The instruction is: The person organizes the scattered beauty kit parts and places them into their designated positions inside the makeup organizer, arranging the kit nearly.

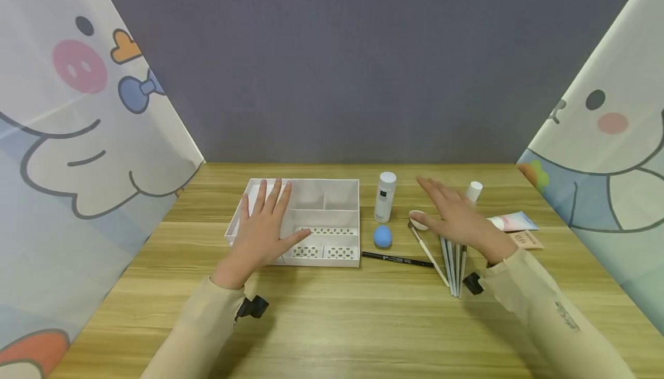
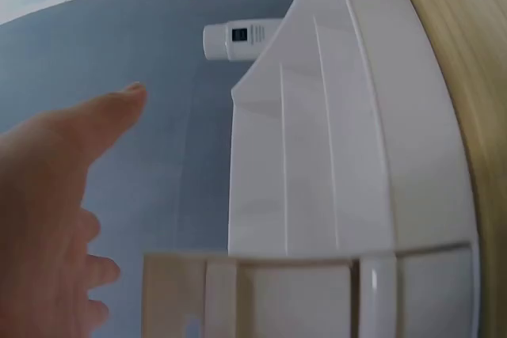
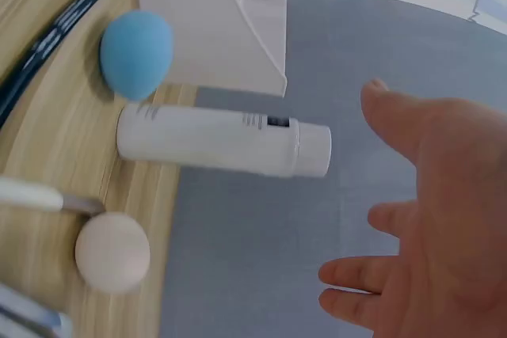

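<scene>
Gray panel (image 1: 358, 68) runs along the far edge of the wood-grain tabletop (image 1: 332, 321); cartoon-print cloth (image 1: 88, 154) flanks the left and right edges. Going left to right: left hand (image 1: 261, 229), beige sleeve (image 1: 194, 333), black wrist mount (image 1: 252, 307), fingers and thumb spread, palm above the white organizer (image 1: 342, 193), apart from it per left wrist view. Organizer sits left of middle, nearer the far edge, divided into compartments, some near ones with perforated bottoms. Just past its right side: upright white bottle (image 1: 383, 206) toward the far edge, blue egg-shaped sponge (image 1: 383, 237) on the near side of that, black pen (image 1: 396, 259) lying crosswise nearest the near edge. Next, slanted white-handled brush (image 1: 430, 256), its head by a pale round item (image 3: 112, 252). Right hand (image 1: 461, 218) hovers over there, fingers extended, thumb apart, partly covering slim gray sticks (image 1: 452, 272) and a white-capped item (image 1: 474, 190). Toward the right edge: pink-blue tube (image 1: 520, 221), beige packet (image 1: 526, 240) beside it, nearer the near edge.
</scene>
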Demonstrator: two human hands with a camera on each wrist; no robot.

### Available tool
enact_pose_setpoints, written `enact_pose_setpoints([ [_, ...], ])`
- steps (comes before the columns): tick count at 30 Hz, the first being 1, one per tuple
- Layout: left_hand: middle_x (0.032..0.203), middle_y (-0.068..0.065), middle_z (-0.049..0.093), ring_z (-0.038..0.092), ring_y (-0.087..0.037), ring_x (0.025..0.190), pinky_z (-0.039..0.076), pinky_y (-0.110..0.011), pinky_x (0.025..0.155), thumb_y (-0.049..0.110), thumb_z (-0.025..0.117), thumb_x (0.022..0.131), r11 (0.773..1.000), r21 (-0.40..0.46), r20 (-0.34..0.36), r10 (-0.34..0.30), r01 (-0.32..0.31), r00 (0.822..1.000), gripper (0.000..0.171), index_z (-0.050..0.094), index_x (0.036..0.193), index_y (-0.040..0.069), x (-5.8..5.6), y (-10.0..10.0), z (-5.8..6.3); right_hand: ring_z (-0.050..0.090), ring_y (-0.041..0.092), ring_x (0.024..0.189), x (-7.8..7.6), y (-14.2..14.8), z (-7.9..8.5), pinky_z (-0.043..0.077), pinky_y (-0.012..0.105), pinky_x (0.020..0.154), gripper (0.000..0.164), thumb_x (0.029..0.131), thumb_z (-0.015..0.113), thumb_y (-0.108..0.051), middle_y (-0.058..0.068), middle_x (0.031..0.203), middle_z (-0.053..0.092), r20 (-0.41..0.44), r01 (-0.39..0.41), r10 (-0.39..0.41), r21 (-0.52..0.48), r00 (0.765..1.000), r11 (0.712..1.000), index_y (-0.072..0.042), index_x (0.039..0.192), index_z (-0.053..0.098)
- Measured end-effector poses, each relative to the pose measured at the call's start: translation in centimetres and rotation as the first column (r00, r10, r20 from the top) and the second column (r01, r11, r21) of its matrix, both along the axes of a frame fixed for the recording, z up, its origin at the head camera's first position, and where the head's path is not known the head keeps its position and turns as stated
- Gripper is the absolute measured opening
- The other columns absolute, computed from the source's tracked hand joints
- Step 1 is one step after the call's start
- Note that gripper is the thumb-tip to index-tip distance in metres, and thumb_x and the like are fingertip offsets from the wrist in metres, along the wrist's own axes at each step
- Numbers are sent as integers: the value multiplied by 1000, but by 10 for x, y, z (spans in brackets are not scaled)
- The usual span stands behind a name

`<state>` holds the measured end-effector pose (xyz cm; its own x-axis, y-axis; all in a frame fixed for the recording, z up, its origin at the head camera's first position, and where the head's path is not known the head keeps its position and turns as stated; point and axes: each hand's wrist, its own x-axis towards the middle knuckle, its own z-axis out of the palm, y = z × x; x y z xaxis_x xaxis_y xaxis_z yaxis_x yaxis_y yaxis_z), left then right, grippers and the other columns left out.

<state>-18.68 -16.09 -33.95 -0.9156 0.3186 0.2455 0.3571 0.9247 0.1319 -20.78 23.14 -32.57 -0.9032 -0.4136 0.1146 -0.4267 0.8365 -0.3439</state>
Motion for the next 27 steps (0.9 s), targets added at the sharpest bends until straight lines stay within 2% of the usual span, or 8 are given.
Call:
enact_pose_setpoints([
  [7, 165, -14, 13, 1, -36, 151, 4, -67, 115, 59, 64, 88, 992, 118, -93, -36, 47, 995, 103, 12, 159, 6, 5, -20, -4, 22, 51, 142, -8, -9, -2, 23, 67, 111, 81, 102, 55, -42, 29, 158, 20, 47, -9, 15, -125, 999, 992, -3, 159, 12],
  [11, 161, -20, 20, 6, -39, 150, 7, -68, 113, 45, 71, 87, 962, 254, -141, -65, 99, 988, 101, 14, 158, 1, 9, -31, -8, 27, 48, 141, -13, -16, -5, 29, 65, 109, 79, 102, 57, -39, 27, 157, 26, 52, 3, 8, -215, 999, 976, -3, 158, 15],
  [15, 156, -28, 26, 10, -46, 148, 10, -71, 112, 27, 74, 85, 904, 404, -174, -73, 139, 982, 95, 19, 155, -5, 13, -41, -13, 33, 46, 139, -20, -23, -12, 33, 61, 109, 74, 101, 60, -30, 28, 152, 34, 30, 3, 7, -340, 1000, 940, -1, 156, 20],
  [19, 155, -30, 28, 13, -51, 145, 11, -71, 112, 16, 75, 83, 828, 542, -204, -36, 143, 978, 90, 24, 153, -6, 18, -50, -19, 39, 44, 134, -30, -33, -21, 37, 58, 107, 66, 99, 64, -16, 29, 145, 41, -42, -21, 2, -455, 999, 890, 6, 150, 29],
  [23, 154, -29, 31, 20, -49, 143, 16, -68, 113, 9, 74, 83, 760, 638, -219, 31, 119, 975, 88, 24, 153, -5, 22, -61, -24, 44, 43, 128, -39, -42, -28, 42, 57, 103, 63, 96, 66, -9, 30, 139, 44, -71, -13, -28, -530, 997, 848, 9, 146, 33],
  [27, 151, -28, 34, 28, -46, 140, 25, -67, 109, 4, 73, 84, 707, 704, -180, 91, 64, 980, 86, 23, 153, -6, 25, -72, -30, 45, 43, 125, -45, -50, -34, 42, 57, 102, 62, 95, 67, -7, 30, 135, 45, -56, 11, -54, -583, 997, 813, 11, 144, 34],
])
